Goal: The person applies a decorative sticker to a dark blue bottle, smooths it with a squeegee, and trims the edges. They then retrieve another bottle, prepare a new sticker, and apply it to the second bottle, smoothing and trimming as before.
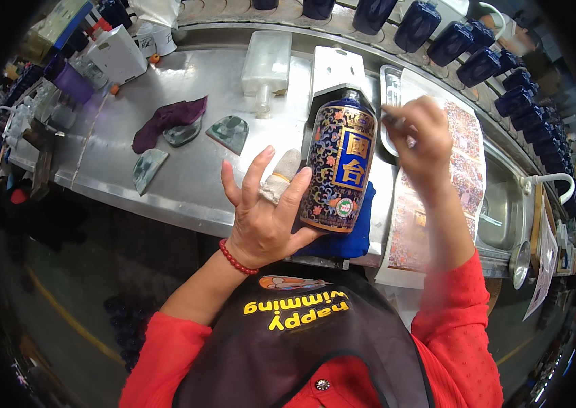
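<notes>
A dark blue ceramic bottle (pixel 339 163) with a floral pattern and a blue-and-yellow label lies on a blue cloth pad (pixel 349 238) on the metal bench. My left hand (pixel 267 211) steadies the bottle's lower left side; its index finger is wrapped in a white bandage. My right hand (pixel 420 132) is just right of the bottle, pinching a thin tool over a small metal tray (pixel 388 85). A sheet of patterned decals (pixel 437 197) lies under my right forearm.
A row of plain dark blue bottles (pixel 478 64) runs along the back right. A clear plastic bottle (pixel 266 64), a purple rag (pixel 169 119), grey sponges (pixel 230 132) and white boxes (pixel 118 54) lie on the bench (pixel 165 183). A sink (pixel 502 211) sits at right.
</notes>
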Available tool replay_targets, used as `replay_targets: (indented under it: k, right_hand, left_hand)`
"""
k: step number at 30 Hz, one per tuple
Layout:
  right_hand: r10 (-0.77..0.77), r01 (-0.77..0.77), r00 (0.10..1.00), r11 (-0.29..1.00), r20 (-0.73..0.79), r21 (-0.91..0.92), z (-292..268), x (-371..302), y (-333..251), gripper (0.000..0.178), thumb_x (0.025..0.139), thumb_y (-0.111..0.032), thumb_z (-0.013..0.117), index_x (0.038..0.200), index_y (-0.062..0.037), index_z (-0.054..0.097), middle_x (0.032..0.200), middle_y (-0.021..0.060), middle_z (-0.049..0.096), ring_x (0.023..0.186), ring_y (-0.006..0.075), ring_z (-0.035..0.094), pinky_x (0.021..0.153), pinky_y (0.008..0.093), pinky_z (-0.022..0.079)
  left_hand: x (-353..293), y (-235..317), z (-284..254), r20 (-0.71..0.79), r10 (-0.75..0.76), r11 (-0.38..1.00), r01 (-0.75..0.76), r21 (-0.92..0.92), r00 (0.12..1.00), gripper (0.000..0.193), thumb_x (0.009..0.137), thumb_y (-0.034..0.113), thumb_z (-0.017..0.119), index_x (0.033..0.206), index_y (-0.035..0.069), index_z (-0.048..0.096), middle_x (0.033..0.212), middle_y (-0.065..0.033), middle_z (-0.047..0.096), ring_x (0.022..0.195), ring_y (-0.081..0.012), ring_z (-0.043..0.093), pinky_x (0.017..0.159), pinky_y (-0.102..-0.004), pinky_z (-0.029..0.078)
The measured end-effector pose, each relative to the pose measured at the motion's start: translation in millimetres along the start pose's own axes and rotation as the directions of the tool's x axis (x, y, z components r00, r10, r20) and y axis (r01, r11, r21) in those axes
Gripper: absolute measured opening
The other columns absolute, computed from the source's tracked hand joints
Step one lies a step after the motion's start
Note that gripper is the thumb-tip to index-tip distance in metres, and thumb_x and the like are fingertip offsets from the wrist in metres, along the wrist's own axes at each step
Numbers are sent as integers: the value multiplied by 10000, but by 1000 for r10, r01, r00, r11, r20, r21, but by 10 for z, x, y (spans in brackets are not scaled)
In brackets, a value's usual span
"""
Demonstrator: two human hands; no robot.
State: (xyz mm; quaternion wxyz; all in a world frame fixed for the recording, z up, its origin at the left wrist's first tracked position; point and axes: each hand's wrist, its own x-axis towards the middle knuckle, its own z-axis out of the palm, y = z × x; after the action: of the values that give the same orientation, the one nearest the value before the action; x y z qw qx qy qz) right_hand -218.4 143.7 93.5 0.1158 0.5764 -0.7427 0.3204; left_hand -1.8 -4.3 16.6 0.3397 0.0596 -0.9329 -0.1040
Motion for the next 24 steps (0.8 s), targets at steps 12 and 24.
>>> replay_targets:
  k: [12, 24]
  right_hand:
    - [-347, 336, 892, 938, 289, 89, -34, 97, -491, 268, 714, -91, 852, 960, -139, 758, 826, 40, 591, 839, 211, 631, 869, 369, 484]
    - [-130, -53, 884, 926, 449, 374, -35, 237, -278, 229, 800, -94, 777, 1023, -109, 724, 844, 51, 642, 760, 213, 630, 728, 373, 503]
  left_hand:
    - [-71, -23, 105, 105, -100, 986, 113, -121, 989, 806, 760, 483, 804, 1386, 30, 574, 1214, -172, 677, 1452, -390, 341, 1181, -669, -12]
    - [-60, -34, 121, 221, -140, 975, 174, -139, 965, 817, 752, 551, 792, 1356, 34, 602, 1049, -154, 703, 1459, -407, 318, 1157, -702, -7]
